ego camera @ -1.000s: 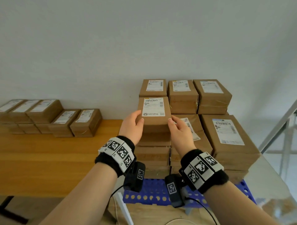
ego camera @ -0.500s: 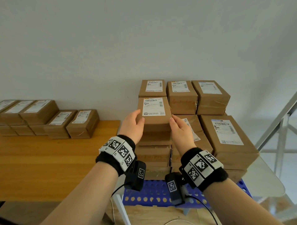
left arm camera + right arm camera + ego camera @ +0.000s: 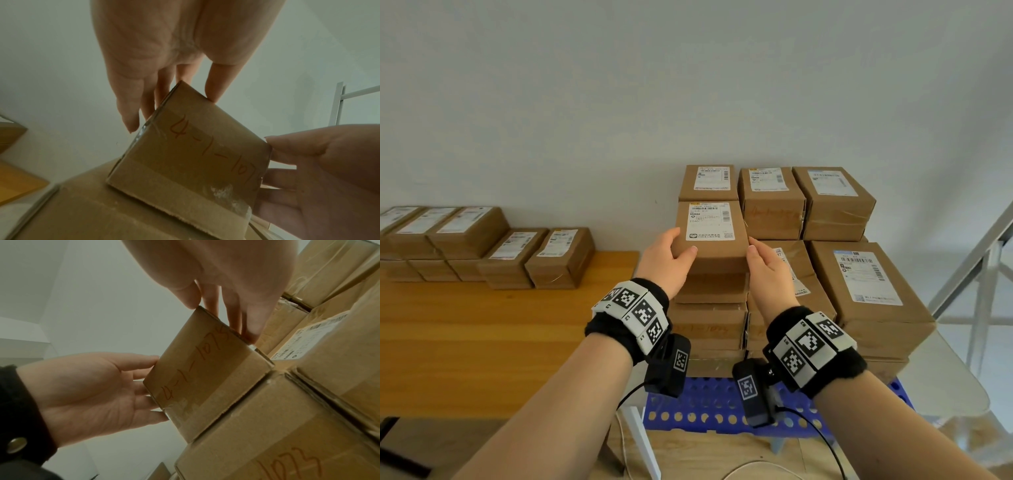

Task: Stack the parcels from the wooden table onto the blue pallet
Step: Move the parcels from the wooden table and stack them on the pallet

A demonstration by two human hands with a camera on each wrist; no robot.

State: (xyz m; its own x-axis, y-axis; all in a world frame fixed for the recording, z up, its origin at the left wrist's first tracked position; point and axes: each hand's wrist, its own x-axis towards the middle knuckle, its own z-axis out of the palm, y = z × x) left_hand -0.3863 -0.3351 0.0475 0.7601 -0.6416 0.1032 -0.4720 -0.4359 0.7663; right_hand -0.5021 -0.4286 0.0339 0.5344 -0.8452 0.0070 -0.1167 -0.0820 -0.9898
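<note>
Head view looks forward and down; both wrist views look up from close below — all share the hand-held brown cardboard parcel (image 3: 710,236).

A parcel-sorting or storeroom corner: brown cardboard parcels with white shipping labels (image 3: 869,274) stacked on a blue perforated plastic pallet (image 3: 709,407), more along the far edge of a wooden bench (image 3: 482,342), against a bare white wall (image 3: 619,85).

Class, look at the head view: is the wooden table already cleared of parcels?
No: several brown parcels still sit along the back of the wooden table.
</note>
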